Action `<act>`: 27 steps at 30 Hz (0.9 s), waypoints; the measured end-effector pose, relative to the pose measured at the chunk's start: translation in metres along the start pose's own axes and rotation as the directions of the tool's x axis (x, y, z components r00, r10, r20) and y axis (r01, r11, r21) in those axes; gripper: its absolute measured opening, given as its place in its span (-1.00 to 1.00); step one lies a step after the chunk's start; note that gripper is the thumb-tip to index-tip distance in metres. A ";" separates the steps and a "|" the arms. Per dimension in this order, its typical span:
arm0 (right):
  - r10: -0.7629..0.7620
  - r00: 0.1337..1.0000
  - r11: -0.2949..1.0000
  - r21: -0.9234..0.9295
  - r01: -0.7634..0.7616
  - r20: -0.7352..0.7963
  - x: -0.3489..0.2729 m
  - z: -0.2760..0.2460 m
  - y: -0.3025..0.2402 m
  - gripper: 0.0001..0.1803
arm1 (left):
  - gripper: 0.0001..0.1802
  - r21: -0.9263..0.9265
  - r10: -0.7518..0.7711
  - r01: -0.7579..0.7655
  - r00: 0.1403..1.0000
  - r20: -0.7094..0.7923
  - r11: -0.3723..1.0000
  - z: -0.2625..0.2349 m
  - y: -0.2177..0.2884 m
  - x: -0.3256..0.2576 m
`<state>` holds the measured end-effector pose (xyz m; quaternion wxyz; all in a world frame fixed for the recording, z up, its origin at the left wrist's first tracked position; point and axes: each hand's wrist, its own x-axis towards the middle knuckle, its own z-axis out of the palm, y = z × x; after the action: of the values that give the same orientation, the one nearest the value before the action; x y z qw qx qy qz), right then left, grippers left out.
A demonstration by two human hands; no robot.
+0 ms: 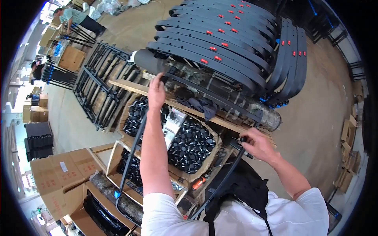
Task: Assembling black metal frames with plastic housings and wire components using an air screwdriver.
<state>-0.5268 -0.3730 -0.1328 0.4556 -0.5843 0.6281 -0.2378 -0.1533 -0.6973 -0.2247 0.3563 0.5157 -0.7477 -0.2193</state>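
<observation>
A black tubular metal frame (214, 93) lies in front of me, its two side bars running back towards my body. My left hand (156, 94) is closed at its far left corner, the fingertips against the bar and a small black piece; the exact grip is partly hidden. At the far right corner, my right hand (259, 146) pinches a small black knob (243, 139) beside the frame's end. Between my arms sits an open carton of loose round black knobs (191, 147) with shiny metal parts. A pale box-like piece (173, 124) lies among them.
Curved dark grey panels with red clips (212, 49) are stacked ahead. A wooden plank (220, 121) crosses behind the carton. Black frames (104, 78) stand on a pallet at left, near cardboard boxes (65, 173). An orange-handled tool (199, 183) lies close by. Another person (80, 19) bends at far left.
</observation>
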 end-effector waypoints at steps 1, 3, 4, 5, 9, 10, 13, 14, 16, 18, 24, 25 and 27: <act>-0.030 0.998 1.000 0.002 0.030 -0.053 0.001 -0.002 0.002 -0.68 | -0.55 -0.018 0.003 -0.003 1.000 -0.013 1.000 0.001 -0.005 -0.002; 0.002 0.996 0.998 -0.067 -0.008 -0.087 -0.003 -0.016 0.012 -0.67 | -0.57 -0.065 -0.184 0.183 0.983 0.001 0.981 0.023 0.008 0.000; -0.025 0.991 0.994 -0.104 0.012 -0.129 -0.003 -0.020 0.013 -0.67 | -0.59 -0.048 -0.196 0.194 0.980 -0.043 0.980 0.026 0.007 0.003; -0.051 0.984 0.989 -0.143 0.027 -0.169 -0.004 -0.025 0.014 -0.68 | -0.61 -0.034 -0.210 0.208 0.974 -0.083 0.978 0.029 0.005 0.004; 0.060 0.952 0.982 -0.152 -0.109 -0.299 -0.009 -0.037 0.019 -0.58 | -0.55 -0.052 -0.147 0.141 0.980 -0.136 0.989 0.028 -0.011 0.005; 0.085 0.944 0.978 -0.155 -0.141 -0.320 -0.013 -0.042 0.022 -0.56 | -0.56 -0.190 -0.256 0.233 0.961 -0.104 0.954 0.036 -0.003 0.006; 0.031 0.954 0.957 -0.266 -0.115 -0.299 -0.016 -0.045 0.030 -0.59 | -0.61 -0.402 -0.345 0.275 0.932 -0.111 0.874 0.030 -0.013 0.004; 0.029 0.954 0.954 -0.276 -0.115 -0.298 -0.015 -0.044 0.032 -0.59 | -0.61 -0.410 -0.368 0.316 0.928 -0.054 0.856 0.029 -0.015 0.004; -0.063 0.958 0.933 -0.358 -0.042 -0.278 -0.014 -0.042 0.032 -0.62 | -0.63 -0.447 -0.387 0.346 0.922 -0.001 0.825 0.027 -0.017 0.003; -0.085 0.966 0.929 -0.369 -0.012 -0.245 -0.010 -0.042 0.029 -0.62 | -0.63 -0.437 -0.406 0.380 0.913 0.035 0.815 0.026 -0.013 0.003; -0.193 0.969 0.846 -0.526 0.086 -0.153 0.002 -0.040 0.019 -0.64 | -0.65 -0.347 -0.386 0.368 0.922 0.018 0.863 0.023 0.000 0.008; -0.208 0.968 0.820 -0.565 0.092 -0.143 0.002 -0.045 0.017 -0.64 | -0.66 -0.351 -0.408 0.404 0.911 0.067 0.845 0.025 0.010 0.011; -0.190 0.972 0.806 -0.588 0.072 -0.140 0.002 -0.043 0.012 -0.65 | -0.67 -0.421 -0.269 0.254 0.963 0.025 0.871 0.023 -0.001 0.011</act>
<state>-0.5698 -0.3829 -0.1233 0.1762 -0.7114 0.6694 -0.1218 -0.1725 -0.7091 -0.2371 0.4390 0.5268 -0.5997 -0.4123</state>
